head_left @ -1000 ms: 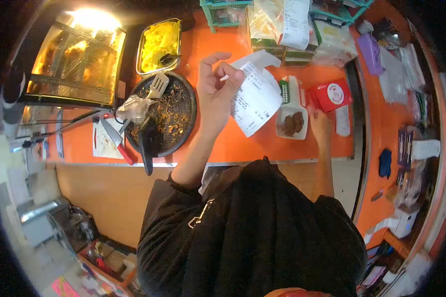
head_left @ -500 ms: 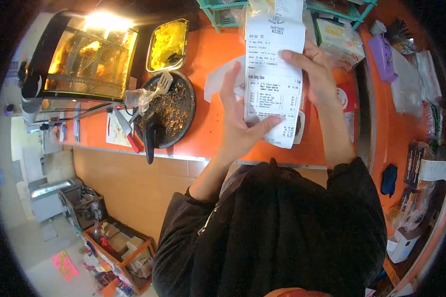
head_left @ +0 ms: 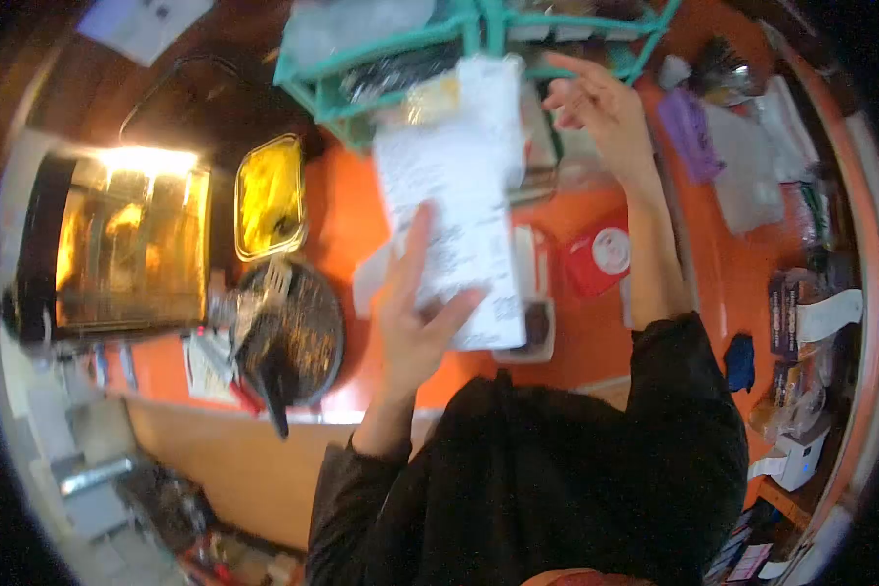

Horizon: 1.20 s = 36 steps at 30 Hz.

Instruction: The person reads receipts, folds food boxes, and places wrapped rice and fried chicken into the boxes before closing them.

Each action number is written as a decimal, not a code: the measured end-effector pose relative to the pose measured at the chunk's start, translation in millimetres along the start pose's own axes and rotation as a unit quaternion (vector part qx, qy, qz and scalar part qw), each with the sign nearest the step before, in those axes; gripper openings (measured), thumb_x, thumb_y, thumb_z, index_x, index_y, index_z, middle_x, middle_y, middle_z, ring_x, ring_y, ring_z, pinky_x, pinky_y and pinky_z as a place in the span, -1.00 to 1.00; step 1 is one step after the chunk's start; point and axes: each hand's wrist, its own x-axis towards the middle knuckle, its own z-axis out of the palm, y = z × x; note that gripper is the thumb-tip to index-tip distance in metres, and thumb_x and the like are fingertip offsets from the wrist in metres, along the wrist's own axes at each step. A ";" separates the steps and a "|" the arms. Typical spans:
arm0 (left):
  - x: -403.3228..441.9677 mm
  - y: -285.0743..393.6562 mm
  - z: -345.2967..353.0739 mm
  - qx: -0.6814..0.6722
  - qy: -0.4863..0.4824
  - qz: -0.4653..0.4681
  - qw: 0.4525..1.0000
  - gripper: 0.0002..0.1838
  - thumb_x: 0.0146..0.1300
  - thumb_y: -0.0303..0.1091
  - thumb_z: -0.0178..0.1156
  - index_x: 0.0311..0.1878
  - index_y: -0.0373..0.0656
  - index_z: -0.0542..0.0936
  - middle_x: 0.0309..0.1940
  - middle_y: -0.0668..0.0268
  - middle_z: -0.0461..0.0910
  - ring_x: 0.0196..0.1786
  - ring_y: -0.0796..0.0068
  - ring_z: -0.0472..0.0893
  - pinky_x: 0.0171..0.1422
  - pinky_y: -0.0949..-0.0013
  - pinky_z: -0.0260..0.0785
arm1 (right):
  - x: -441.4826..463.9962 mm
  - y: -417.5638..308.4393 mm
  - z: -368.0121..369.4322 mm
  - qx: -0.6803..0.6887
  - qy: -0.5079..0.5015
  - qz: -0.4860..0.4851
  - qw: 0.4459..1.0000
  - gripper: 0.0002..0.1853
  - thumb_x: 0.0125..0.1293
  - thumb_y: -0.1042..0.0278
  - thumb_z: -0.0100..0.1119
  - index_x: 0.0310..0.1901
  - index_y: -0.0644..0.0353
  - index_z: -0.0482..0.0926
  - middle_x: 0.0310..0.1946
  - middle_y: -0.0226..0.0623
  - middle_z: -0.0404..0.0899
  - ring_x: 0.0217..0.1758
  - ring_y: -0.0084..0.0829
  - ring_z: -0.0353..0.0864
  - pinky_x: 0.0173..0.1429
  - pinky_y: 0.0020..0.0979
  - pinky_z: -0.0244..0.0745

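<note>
My left hand (head_left: pixel 410 327) is closed on a long white printed receipt (head_left: pixel 454 234), thumb in front at its lower part. The print is blurred. Behind its top, another white paper strip (head_left: pixel 493 112) shows against the green plastic rack (head_left: pixel 381 44); how it is fixed I cannot tell. My right hand (head_left: pixel 596 112) is raised near the rack's right part, index finger stretched out and the others loosely bent, with nothing visible in it. Partly hidden behind the receipt, a white container (head_left: pixel 539 337) sits on the orange counter (head_left: pixel 347 195).
At left stands a lit glass display warmer (head_left: pixel 132 249). A tray of yellow food (head_left: pixel 269 195) is beside it. Nearer me, a dark stone mortar (head_left: pixel 317 337) holds reddish crumbs and a spatula (head_left: pixel 278 278). A red box (head_left: pixel 596 256) and purple pack (head_left: pixel 689 132) lie at right.
My right hand has let go of the receipt and moved up toward the rack. My left hand keeps the receipt, now farther left. The camera view has shifted, showing more of the rack.
</note>
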 end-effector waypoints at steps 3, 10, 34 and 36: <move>18.9 -13.8 -0.9 -0.144 0.018 -0.097 0.985 -0.20 -0.10 -0.63 0.18 0.26 -0.29 0.06 0.06 0.08 0.31 0.03 0.45 0.39 0.03 0.41 0.30 | 58.0 61.0 -82.9 -0.197 0.240 -0.042 0.950 -0.70 0.14 0.14 0.08 -0.29 0.24 0.56 -0.44 -0.26 0.57 -0.44 -0.47 0.54 -0.43 -0.50 0.41; 56.5 -31.3 12.4 -0.117 0.091 -0.087 0.985 -0.19 -0.08 -0.66 0.13 0.28 -0.25 0.00 0.10 0.09 0.26 0.00 0.41 0.40 0.02 0.39 0.31 | 153.9 245.3 -189.9 -0.731 -0.079 0.046 0.676 -0.81 0.05 0.36 0.01 -0.41 0.30 0.55 -0.36 -0.08 0.55 -0.40 -0.17 0.54 -0.23 -0.30 0.44; 55.9 -45.8 -2.4 -0.066 0.078 -0.057 0.993 -0.10 -0.12 -0.66 0.12 0.30 -0.26 -0.13 0.20 0.12 0.15 0.13 0.43 0.30 0.17 0.42 0.13 | 220.4 319.2 -192.8 -0.814 0.016 -0.216 0.539 -0.46 0.09 0.00 -0.02 0.05 0.17 0.33 0.00 -0.11 0.37 0.07 -0.18 0.34 0.14 -0.22 0.22; 50.7 -43.5 -5.3 -0.083 0.084 -0.062 0.991 -0.10 -0.12 -0.66 0.12 0.30 -0.26 -0.14 0.20 0.12 0.15 0.13 0.43 0.31 0.17 0.42 0.14 | 216.4 319.5 -198.5 -0.858 0.011 -0.188 0.478 -0.50 0.13 0.03 -0.06 0.05 0.16 0.32 0.00 -0.11 0.37 0.07 -0.18 0.34 0.14 -0.21 0.22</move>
